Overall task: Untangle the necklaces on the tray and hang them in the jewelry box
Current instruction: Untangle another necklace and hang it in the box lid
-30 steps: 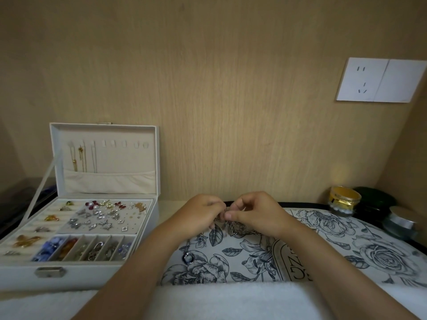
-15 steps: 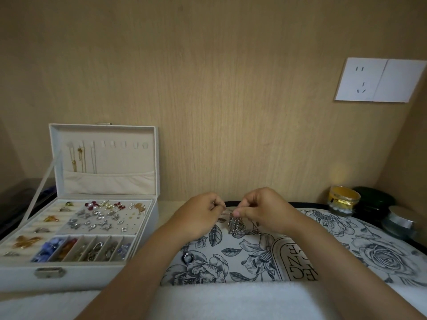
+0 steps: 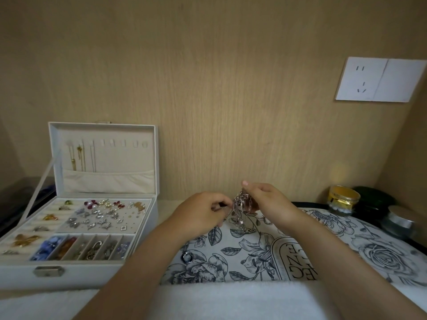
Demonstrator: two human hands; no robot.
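Wood wall behind, floral tray (image 3: 346, 245) below. My right hand (image 3: 268, 202) now higher than a second ago, pinching necklace tangle (image 3: 241, 204) up, tail dangling. My left hand (image 3: 201, 213), at 9 o'clock, pinches one strand. Likely still knotted; jewelry box (image 3: 120, 158) at 9 o'clock waits.

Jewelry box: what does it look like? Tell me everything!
The jewelry box is white and stands open, left of the flowered tray. Its upright lid has a row of hooks, with thin gold chains hanging at the left above a cloth pocket. The base holds earrings on a cream pad and small front compartments of beads. A metal latch sits on its front. The left hand and right hand do not touch it.
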